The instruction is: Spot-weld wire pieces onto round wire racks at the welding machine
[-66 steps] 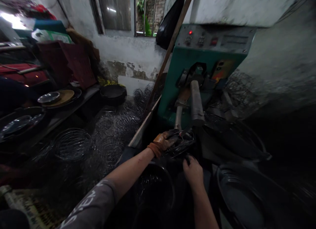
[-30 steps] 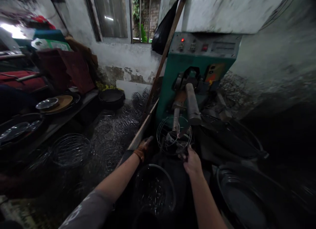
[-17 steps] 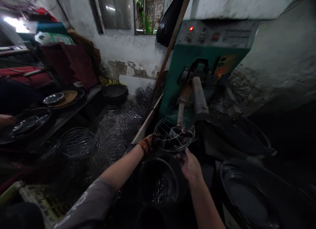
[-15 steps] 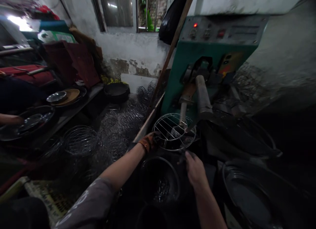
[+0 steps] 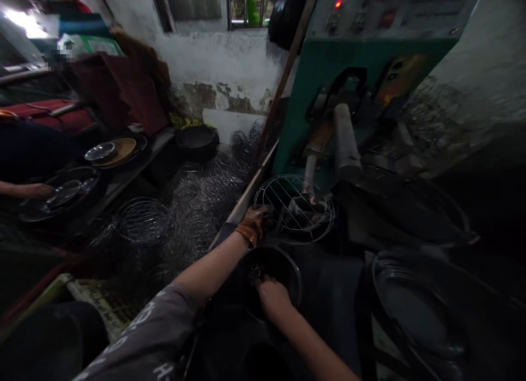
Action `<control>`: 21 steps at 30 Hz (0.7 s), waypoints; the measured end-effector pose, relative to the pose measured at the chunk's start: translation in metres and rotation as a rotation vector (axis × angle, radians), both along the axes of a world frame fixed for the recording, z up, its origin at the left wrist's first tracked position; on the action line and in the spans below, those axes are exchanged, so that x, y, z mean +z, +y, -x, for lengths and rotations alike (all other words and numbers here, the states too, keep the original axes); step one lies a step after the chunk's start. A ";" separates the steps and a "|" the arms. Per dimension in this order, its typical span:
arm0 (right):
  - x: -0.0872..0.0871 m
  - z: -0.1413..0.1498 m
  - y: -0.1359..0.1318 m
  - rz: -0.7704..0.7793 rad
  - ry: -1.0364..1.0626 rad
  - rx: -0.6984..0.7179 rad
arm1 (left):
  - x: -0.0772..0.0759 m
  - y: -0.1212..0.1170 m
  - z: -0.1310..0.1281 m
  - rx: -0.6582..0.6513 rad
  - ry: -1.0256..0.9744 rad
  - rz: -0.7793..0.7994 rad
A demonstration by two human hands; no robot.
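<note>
My left hand [image 5: 255,223], in an orange-brown work glove, is closed on the left edge of a round wire rack [image 5: 296,208]. The rack has a ring rim with thin parallel bars and lies level under the electrode arms of a green machine [image 5: 324,63]. My bare right hand [image 5: 272,298] reaches down into a dark round bowl [image 5: 299,285] in front of me. Its fingers are bent together at a cluster of small shiny metal pieces [image 5: 255,272]; the fingertips are partly hidden, so what they pinch is unclear.
Heaped wire racks [image 5: 201,192] fill the floor to the left, beside a wooden board [image 5: 246,197]. Dark round pans [image 5: 411,310] stand at the right. Farther left, another person's hand [image 5: 36,190] works over a pan. A yellowish crate [image 5: 102,301] sits at lower left.
My right hand has left the rack's near edge and moved down and left into the bowl. My left hand stays on the rack. The view has tilted slightly down.
</note>
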State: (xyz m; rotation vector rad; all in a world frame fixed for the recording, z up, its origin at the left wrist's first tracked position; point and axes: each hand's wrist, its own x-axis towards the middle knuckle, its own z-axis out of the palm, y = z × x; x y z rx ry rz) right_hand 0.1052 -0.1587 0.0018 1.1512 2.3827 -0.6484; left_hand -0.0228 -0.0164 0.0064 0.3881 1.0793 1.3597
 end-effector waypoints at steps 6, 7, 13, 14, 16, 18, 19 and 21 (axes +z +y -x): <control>0.005 0.004 0.000 -0.023 0.002 0.024 | 0.018 -0.013 0.008 -0.127 0.229 -0.087; 0.006 0.004 0.000 -0.029 0.002 0.025 | 0.020 -0.014 0.009 -0.136 0.254 -0.110; 0.015 0.000 -0.001 -0.074 0.001 0.055 | 0.024 -0.012 0.009 -0.175 0.238 -0.128; 0.017 0.000 0.000 -0.059 0.002 0.063 | 0.023 -0.011 0.009 -0.183 0.209 -0.118; 0.020 0.000 0.001 -0.025 0.009 0.075 | 0.021 -0.009 0.009 -0.199 0.154 -0.092; 0.022 -0.003 0.003 0.008 0.043 0.047 | 0.017 -0.006 0.009 -0.212 0.115 -0.059; 0.021 -0.006 0.004 0.031 0.078 0.012 | 0.015 -0.005 0.009 -0.212 0.088 -0.040; 0.020 -0.014 0.007 0.118 0.206 -0.103 | 0.010 -0.002 0.009 -0.189 0.020 -0.012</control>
